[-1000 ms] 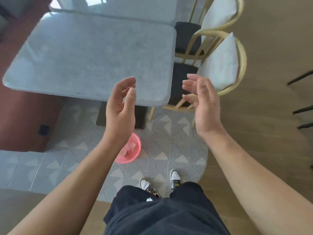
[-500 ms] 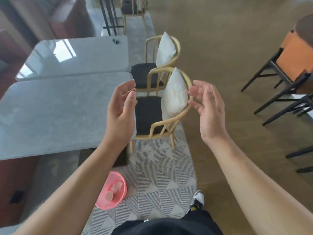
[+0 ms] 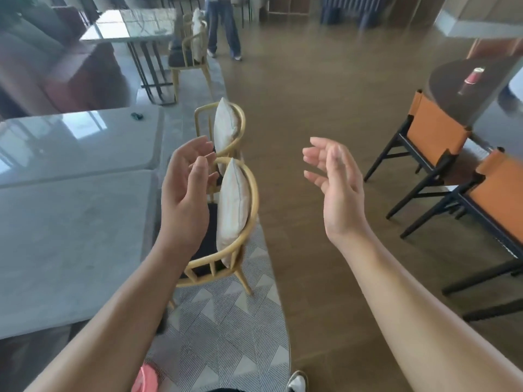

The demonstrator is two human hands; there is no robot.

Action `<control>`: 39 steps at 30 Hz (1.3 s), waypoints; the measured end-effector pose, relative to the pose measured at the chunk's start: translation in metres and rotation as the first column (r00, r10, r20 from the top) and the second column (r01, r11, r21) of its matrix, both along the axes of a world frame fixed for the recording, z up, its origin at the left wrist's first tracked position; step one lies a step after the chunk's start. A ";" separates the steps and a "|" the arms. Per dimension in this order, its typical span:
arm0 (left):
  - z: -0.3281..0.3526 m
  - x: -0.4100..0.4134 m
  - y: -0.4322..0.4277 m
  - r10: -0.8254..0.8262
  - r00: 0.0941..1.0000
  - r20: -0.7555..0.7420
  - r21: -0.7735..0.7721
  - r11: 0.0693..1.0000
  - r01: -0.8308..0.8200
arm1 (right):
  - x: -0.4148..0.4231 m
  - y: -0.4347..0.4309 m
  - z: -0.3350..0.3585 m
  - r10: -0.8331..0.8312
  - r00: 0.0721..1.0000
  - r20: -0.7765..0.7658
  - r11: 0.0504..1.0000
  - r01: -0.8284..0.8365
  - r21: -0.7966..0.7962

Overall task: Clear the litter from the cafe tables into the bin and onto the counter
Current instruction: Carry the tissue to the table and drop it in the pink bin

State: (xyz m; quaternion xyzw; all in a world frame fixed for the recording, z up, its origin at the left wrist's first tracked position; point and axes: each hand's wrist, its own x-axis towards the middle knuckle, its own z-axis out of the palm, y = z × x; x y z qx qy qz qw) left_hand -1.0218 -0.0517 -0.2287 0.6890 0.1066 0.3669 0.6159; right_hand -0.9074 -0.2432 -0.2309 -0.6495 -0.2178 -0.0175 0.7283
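My left hand [image 3: 186, 190] and my right hand [image 3: 334, 185] are raised in front of me, palms facing each other, fingers apart and holding nothing. The pink bin [image 3: 144, 379] sits on the rug at the bottom edge, mostly hidden by my left forearm. A red cup [image 3: 472, 76] stands on the dark round table [image 3: 452, 89] at the far right. A small dark item [image 3: 136, 116] lies near the far corner of the second grey marble table [image 3: 70, 142]. The near marble table [image 3: 65, 236] is to my left.
Two yellow-framed chairs with white cushions [image 3: 232, 199] stand by the marble tables on a patterned rug [image 3: 226, 329]. Orange-backed black chairs [image 3: 435, 137] ring the round table. A person's legs [image 3: 223, 26] are far ahead on the wooden floor [image 3: 305, 108]. Another table and chair [image 3: 135, 26] stand beyond.
The view has swung up and to the right, from the table and bin below me toward the room. My hands stay raised and have spread further apart.
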 end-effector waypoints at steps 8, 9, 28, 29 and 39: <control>-0.014 0.107 -0.032 -0.040 0.999 -0.020 -0.055 0.998 0.039 | 0.102 -0.027 -0.009 0.016 0.999 -0.044 0.999 -0.017 -0.031; -0.015 0.120 -0.029 -0.038 0.999 -0.019 -0.059 0.998 0.037 | 0.114 -0.024 -0.011 0.020 0.999 -0.048 0.999 -0.022 -0.033; -0.026 0.447 0.065 -0.033 0.999 -0.040 -0.062 0.998 0.030 | 0.438 0.081 -0.021 0.001 0.997 -0.075 0.999 -0.004 -0.041; -0.025 0.463 0.070 -0.034 0.999 -0.040 -0.064 0.997 0.032 | 0.454 0.087 -0.021 0.000 0.997 -0.076 0.999 -0.003 -0.040; -0.042 0.606 0.138 0.070 0.995 -0.071 -0.076 0.994 -0.075 | 0.621 0.160 -0.039 0.102 0.989 -0.107 0.994 -0.105 -0.022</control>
